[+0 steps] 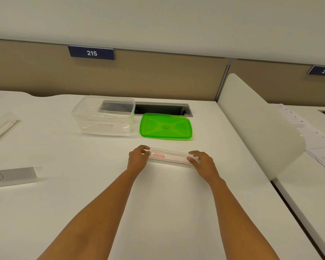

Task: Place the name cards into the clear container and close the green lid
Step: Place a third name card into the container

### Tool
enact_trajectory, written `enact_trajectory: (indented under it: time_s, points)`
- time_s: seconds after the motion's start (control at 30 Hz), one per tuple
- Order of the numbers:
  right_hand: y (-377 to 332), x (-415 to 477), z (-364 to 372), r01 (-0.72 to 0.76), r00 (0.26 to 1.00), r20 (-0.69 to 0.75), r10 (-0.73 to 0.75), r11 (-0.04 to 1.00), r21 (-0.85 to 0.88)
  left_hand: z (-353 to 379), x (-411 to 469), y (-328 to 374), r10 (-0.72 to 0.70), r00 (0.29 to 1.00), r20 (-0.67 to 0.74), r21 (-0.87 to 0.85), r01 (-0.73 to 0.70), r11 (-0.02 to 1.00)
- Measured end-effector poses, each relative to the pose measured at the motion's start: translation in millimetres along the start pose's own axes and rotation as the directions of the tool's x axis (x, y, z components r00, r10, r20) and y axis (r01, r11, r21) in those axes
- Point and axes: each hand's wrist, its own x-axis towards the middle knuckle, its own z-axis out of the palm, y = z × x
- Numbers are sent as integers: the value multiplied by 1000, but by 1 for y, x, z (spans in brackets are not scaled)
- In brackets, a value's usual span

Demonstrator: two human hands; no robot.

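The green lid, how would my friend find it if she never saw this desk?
Look under the blue 215 sign at the white desk. Beside the clear container, on its right, lies the green lid, flat. It is the only bright green thing there.

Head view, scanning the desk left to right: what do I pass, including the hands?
Grey name card → clear container → left hand → lid → right hand → white divider → papers. Both hands grip the ends of a clear name card; it spans between them.
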Motion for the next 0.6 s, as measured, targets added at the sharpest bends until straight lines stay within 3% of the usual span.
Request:
enact_trajectory:
  time_s: [0.2,0.4,0.6]
  points:
    - [2,3,-2,8,998,-69,0,993,118,2,0,1,-48,999,-21,-105,46,993]
    - [-5,5,-14,23,994,-108,14,942,335,-13,-2,16,39,999,-36,-290,-48,956]
    - [-33,16,-23,148,981,-181,-75,888,436,-36,8,38,-86,996,0,-540,73,839]
